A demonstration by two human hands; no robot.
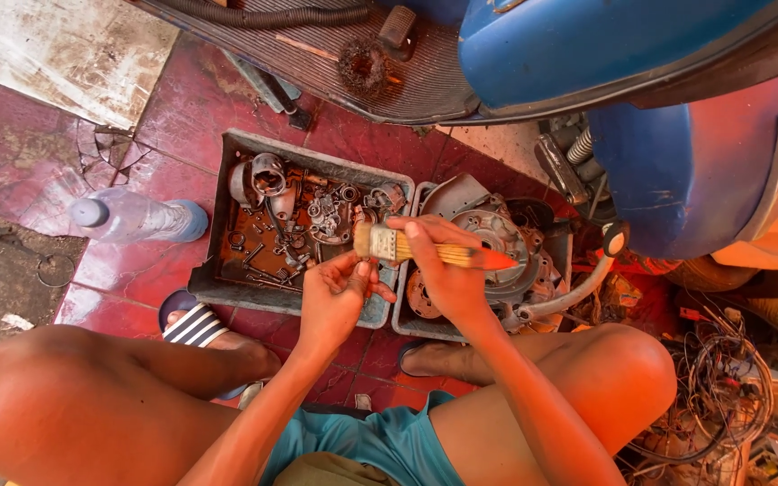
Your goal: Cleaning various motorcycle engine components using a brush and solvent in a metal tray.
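Red-painted floor, oily and worn, under the two grey trays: I look down from the head camera at my own bare knees, crouched beside a blue scooter [587,45]. My right hand [447,270] has its grip wrapped firmly around a paintbrush [425,252], fingers folded over the pale wooden handle just behind the metal ferrule, the red handle tip pointing right and the bristles pointing left. My left hand [335,292] is pinched around a small part just under the bristles; the fingers hide it, so I cannot tell what the piece is. Both hands hover above the gap between the left tray [218,270], filled with rusty bolts, brackets and small fittings, and the right tray [407,324], which carries a round engine cover [497,238] and a pale hose [569,292]. By my judgement the brush is light and stiff in the handle, soft only at the bristles, and best held where it is now, close to the ferrule; the handle may be greasy and so prone to slipping. A clear plastic bottle [132,219] lies on its side left of the trays, and a tangle of wires [722,396] sits at the far right
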